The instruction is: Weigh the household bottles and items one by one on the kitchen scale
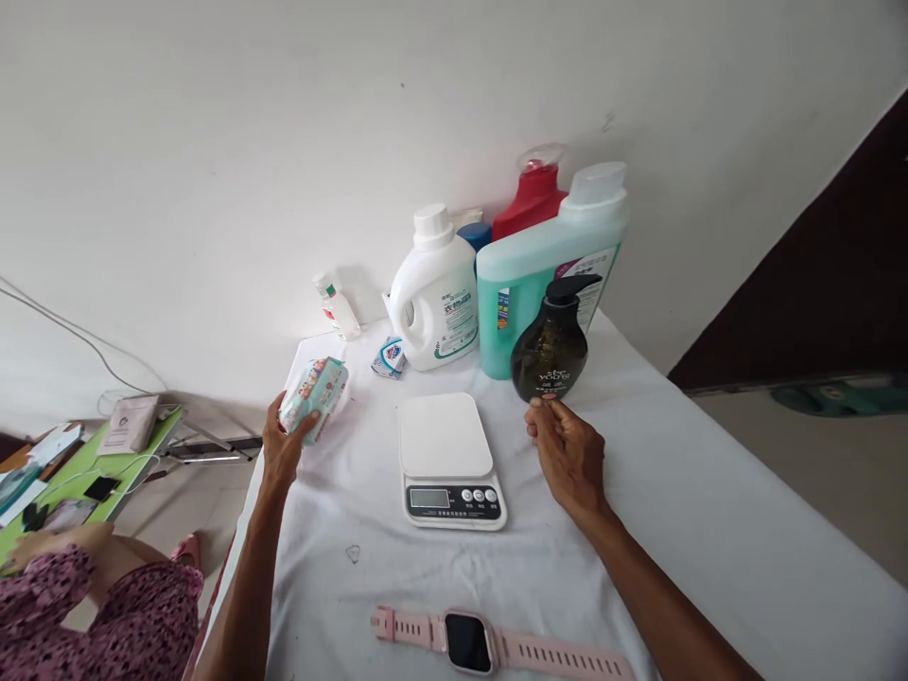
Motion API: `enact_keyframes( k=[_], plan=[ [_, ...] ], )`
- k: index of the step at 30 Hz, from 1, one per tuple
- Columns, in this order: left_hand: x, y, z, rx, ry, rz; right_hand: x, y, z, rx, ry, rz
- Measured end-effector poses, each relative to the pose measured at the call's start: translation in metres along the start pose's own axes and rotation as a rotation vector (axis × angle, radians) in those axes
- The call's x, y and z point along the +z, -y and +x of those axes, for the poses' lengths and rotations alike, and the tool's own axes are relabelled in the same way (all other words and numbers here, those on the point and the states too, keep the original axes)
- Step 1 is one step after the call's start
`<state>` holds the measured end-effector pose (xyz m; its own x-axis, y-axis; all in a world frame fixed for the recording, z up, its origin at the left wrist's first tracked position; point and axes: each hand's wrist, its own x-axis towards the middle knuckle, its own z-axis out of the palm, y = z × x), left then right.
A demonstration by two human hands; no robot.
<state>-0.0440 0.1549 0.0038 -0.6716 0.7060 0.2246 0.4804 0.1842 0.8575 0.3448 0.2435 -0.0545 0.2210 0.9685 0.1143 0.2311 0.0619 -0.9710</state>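
My left hand (284, 440) is closed around a soft light-teal pack of wipes (316, 392) with a printed top, over the left part of the table. My right hand (567, 454) has its fingers curled together, right in front of a black pump bottle (550, 350). I cannot tell whether it touches the bottle, or whether anything small is inside the fingers. Between my hands lies a white digital kitchen scale (445, 435) with a bare platform and a blank-looking display. Nearest to me, a pink-strapped smartwatch (468, 641) is laid out flat.
Along the wall stand a white detergent jug (436, 293), a green liquid jug (521, 312), a red bottle (531, 203) and a small clear bottle (338, 307). A small blue-white packet (389, 357) lies near them. At left, a person in patterned clothing (134, 605) sits by a green table (142, 463).
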Motion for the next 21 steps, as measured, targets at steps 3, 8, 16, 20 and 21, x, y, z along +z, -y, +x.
enact_keyframes(
  k=[3, 8, 16, 20, 21],
  plan=[
    [0.001, -0.024, -0.043, 0.091, 0.127, -0.040, 0.000, 0.000, -0.001, 0.002, -0.002, 0.007],
    [0.027, -0.067, -0.086, 0.335, 0.298, -0.034, 0.001, -0.004, 0.001, 0.016, -0.004, 0.009],
    [0.070, -0.079, -0.100, 0.528, 0.503, 0.041, -0.001, 0.000, 0.001, 0.023, -0.006, 0.006],
    [0.075, -0.074, -0.099, 0.526, 0.535, 0.043, -0.001, 0.000, 0.001, 0.023, 0.000, 0.005],
    [0.075, -0.073, -0.098, 0.526, 0.544, 0.045, -0.001, -0.001, 0.001, 0.024, 0.002, 0.004]
  ],
)
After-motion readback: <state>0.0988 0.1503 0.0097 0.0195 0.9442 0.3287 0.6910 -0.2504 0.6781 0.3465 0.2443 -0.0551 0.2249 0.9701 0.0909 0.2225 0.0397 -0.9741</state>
